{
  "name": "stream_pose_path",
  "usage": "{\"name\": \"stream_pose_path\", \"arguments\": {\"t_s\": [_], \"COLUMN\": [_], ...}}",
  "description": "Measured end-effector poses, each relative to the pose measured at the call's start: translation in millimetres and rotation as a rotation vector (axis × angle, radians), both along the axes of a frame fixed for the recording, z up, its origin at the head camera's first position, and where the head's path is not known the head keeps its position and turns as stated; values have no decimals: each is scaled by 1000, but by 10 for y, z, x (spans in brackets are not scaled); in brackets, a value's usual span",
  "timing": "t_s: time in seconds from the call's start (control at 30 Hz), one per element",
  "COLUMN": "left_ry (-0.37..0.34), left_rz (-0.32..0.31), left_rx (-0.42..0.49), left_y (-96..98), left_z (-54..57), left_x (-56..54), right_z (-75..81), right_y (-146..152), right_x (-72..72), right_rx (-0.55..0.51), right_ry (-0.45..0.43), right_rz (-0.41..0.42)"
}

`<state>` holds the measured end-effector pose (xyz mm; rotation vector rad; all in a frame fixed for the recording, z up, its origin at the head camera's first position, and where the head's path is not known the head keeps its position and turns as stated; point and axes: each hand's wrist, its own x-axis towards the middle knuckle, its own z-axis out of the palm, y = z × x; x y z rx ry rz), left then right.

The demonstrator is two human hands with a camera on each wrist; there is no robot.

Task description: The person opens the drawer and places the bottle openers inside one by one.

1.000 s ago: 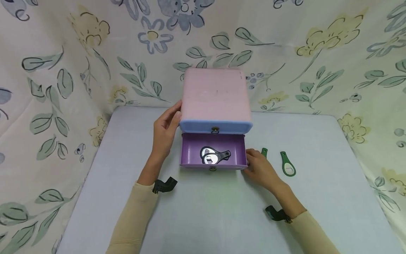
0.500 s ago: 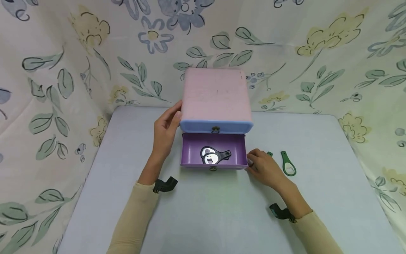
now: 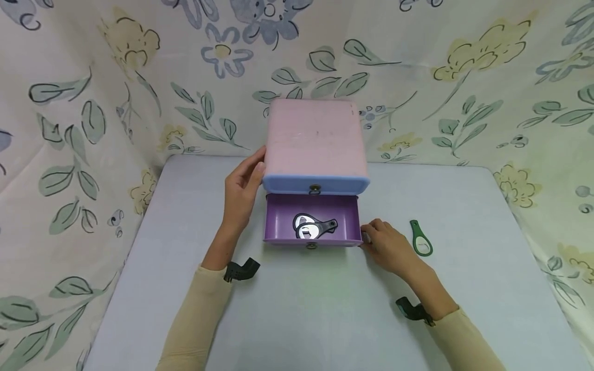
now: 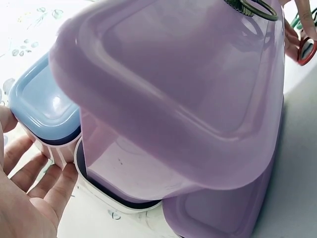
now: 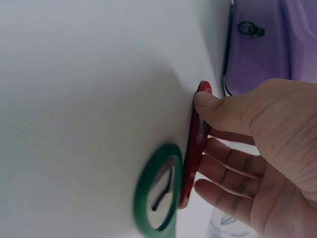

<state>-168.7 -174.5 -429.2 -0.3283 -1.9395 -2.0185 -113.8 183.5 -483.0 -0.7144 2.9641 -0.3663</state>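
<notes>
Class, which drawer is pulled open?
The middle drawer, purple: it juts out past the blue drawer above and the lower purple drawer, and shows two overlapping black-rimmed objects inside.

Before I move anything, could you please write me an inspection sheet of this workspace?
Surface: pale table, holding a pink-topped cabinet.
Job's things: open purple drawer with two overlapping black pieces inside; red piece in hand; green piece lying on the table.
Clutter: nothing seen besides these.
Left hand: touches the cabinet's side, fingers extended.
Right hand: holds the red piece beside the open drawer.
Cables: nothing seen.
Surroundings: floral cloth behind the table and along both sides; black devices on the wrists.
</notes>
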Motion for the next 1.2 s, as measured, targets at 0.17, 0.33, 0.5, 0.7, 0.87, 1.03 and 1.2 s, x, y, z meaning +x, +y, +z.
{"name": "stream_pose_path", "arguments": {"t_s": [0.17, 0.33, 0.5, 0.7, 0.87, 1.03, 1.2], "left_ry": [10, 13, -12, -6, -3, 6, 4], "left_rz": [-6, 9, 6, -2, -3, 9, 10], "left_rx": [-3, -5, 6, 10, 14, -9, -17], "left_y": [-1, -28, -23, 4, 10, 4, 0], "left_z": [-6, 14, -16, -26, -3, 4, -14], "left_x": [-11, -17, 0, -12, 0, 3, -3], "right_z": [79, 135, 132, 158, 149, 113, 94], "right_y": [-23, -62, -34, -9, -25, -60, -75], "right_x": [41, -24, -104, -141, -167, -179, -188], "right_rx": [58, 67, 28, 12, 29, 40, 25], "right_ry": [17, 25, -11, -77, -72, -27, -69], "right_rz": [41, 84, 102, 88, 74, 110, 136]}}
